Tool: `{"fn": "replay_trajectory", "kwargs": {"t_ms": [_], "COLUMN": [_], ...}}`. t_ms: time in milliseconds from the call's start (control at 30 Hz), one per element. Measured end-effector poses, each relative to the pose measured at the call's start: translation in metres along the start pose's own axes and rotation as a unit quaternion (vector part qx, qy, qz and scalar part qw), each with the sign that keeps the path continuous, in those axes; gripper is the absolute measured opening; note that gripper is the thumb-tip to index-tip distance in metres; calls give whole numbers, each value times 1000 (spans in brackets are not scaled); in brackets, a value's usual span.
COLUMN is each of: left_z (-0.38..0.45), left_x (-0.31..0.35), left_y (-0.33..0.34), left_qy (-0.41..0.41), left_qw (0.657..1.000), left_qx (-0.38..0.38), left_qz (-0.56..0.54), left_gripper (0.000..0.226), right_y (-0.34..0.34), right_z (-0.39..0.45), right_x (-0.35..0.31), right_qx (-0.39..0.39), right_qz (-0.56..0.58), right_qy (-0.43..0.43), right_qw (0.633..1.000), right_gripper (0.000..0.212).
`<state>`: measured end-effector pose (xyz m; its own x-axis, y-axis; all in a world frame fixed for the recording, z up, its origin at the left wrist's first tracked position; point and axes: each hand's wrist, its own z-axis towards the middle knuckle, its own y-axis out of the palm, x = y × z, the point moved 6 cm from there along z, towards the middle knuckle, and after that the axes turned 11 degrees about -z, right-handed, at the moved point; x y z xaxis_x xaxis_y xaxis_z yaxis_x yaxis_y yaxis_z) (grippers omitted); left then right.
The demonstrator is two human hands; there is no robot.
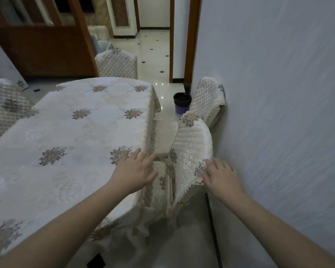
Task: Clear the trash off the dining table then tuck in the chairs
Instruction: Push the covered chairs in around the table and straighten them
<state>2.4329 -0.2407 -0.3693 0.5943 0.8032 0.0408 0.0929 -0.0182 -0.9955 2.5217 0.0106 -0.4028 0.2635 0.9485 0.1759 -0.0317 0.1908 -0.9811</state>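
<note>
The dining table (70,132) wears a cream cloth with flower motifs, and I see nothing lying on it. A chair with a quilted cream cover (191,144) stands between the table's right edge and the wall, its back towards me. My left hand (135,171) hovers open over the table's right edge, fingers spread. My right hand (220,176) is open, its fingertips resting on the lace hem of the chair's back cover. Both hands hold nothing.
A second covered chair (207,99) stands further along the white wall (278,113). A purple bin with a black liner (182,103) sits on the tiled floor beyond the chairs. More covered chairs stand at the table's far end (116,62) and left side (4,105).
</note>
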Motion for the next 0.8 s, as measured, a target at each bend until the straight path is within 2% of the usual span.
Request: {"fn": "replay_trajectory", "kwargs": {"t_ms": [167, 300, 400, 633, 800], "left_z": [-26, -59, -88, -177, -250], "left_x": [-2, -4, -11, -57, -112], "left_y": [-33, -60, -67, -71, -96], "left_qy": [-9, -62, -110, -235, -310], "left_qw": [1000, 997, 993, 971, 950], "left_qx": [-15, 40, 46, 38, 23], "left_qz": [11, -2, -11, -31, -35], "left_gripper": [102, 86, 83, 82, 83], "right_y": [-25, -50, -69, -116, -161], "right_z": [-5, -6, -4, -2, -13], "right_x": [-12, -30, -51, -137, -237], "right_qx": [-4, 14, 31, 41, 44], "right_qz": [-7, 18, 40, 50, 60], "right_qy": [-47, -92, -125, -253, -343], "right_qw": [999, 996, 991, 965, 936], "right_gripper": [60, 61, 61, 60, 58]}}
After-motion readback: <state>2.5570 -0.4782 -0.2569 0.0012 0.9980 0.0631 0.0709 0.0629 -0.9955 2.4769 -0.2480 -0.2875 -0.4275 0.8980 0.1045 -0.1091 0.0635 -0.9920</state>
